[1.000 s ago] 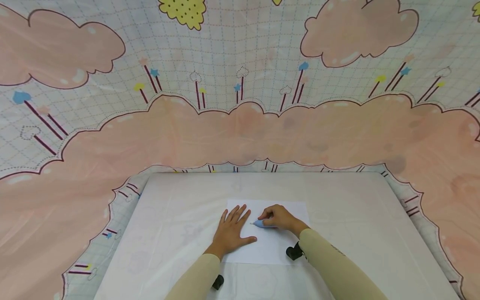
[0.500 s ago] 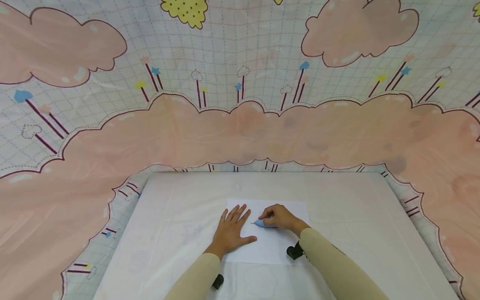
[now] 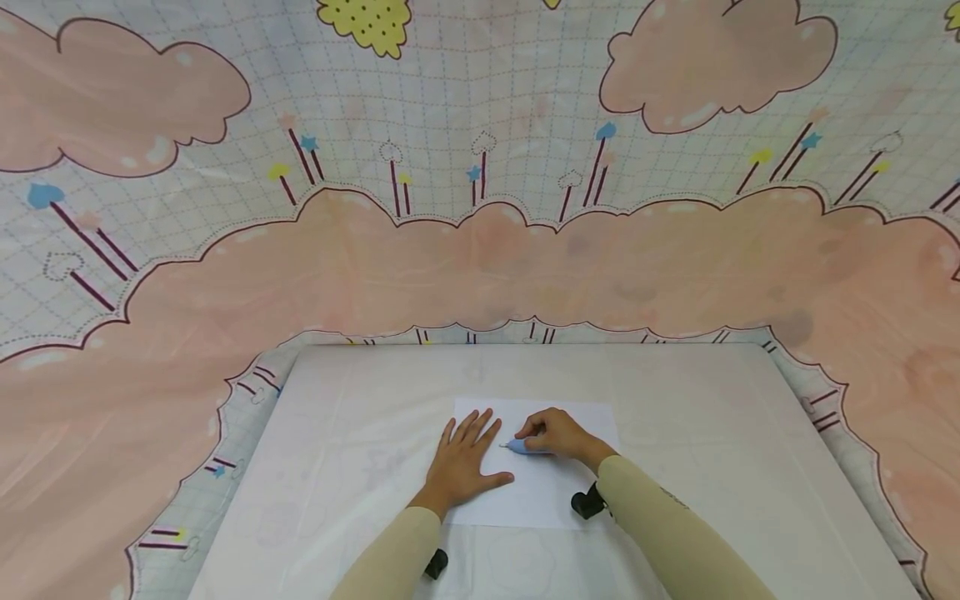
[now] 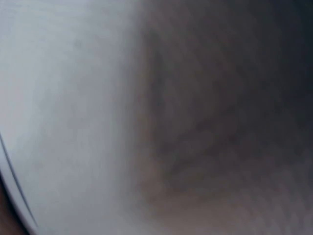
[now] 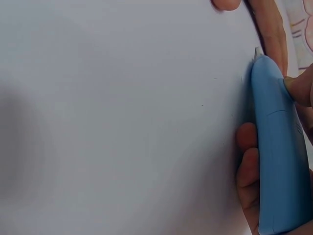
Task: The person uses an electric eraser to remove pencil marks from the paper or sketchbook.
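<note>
My left hand [image 3: 459, 468] lies flat on a white sheet of paper [image 3: 540, 504], its fingers spread and the thumb pointing right. My right hand [image 3: 564, 433] grips a blue handheld tool [image 5: 281, 161] with a rounded nose and a short, pale, narrow tip. In the right wrist view one finger presses on the tool's upper side near the nose, while other fingertips [image 5: 247, 137] curl round from below. The tip points left, close over the paper between the two hands. A few tiny dark marks show on the sheet beside the tool. The left wrist view is too blurred to show detail.
The paper lies on a table with a plain white cover [image 3: 337, 467]. Black wrist cameras hang below both sleeves, the right one [image 3: 588, 502] over the paper's lower right corner. Behind the table hangs a cloth [image 3: 525, 275] printed with pink clouds.
My right hand and the blue tool shift very slightly right, then slightly back left. The left hand and the paper stay in place.
</note>
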Tool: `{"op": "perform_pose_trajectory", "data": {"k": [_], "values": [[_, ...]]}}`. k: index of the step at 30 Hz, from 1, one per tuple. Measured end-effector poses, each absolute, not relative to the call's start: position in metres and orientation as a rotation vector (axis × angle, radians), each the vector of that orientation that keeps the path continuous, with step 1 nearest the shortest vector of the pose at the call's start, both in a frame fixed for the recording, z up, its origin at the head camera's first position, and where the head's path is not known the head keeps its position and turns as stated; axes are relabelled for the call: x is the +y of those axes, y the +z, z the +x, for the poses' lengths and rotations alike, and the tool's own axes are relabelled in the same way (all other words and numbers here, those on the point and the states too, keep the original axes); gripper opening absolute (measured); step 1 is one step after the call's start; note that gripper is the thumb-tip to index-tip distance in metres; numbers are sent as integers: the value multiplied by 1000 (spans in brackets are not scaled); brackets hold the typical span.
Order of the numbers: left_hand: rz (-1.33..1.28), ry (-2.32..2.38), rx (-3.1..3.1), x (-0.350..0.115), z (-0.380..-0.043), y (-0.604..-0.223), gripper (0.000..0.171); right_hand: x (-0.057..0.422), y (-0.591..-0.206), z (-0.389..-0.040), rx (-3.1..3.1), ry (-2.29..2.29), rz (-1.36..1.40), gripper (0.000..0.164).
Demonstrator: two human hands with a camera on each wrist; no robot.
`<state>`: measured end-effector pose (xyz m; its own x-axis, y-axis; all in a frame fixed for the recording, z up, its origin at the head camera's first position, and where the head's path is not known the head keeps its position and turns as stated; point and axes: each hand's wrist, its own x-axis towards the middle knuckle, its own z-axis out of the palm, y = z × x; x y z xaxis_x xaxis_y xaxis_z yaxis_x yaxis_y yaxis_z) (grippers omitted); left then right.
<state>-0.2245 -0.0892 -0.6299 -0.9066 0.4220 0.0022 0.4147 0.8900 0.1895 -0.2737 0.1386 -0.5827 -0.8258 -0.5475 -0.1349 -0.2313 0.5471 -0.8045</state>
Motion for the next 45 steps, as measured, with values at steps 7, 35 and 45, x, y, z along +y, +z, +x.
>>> {"op": "perform_pose_trajectory", "data": {"k": [7, 35, 45], "values": [[694, 295, 3056, -90, -225, -636, 96, 143, -582, -272, 2421, -1166, -623, 10], [706, 312, 3056, -89, -223, -631, 96, 151, -585, -271, 2441, -1156, -569, 9], [690, 319, 3023, -88, -223, -629, 96, 165, -589, -267, 2455, -1235, -527, 14]]}}
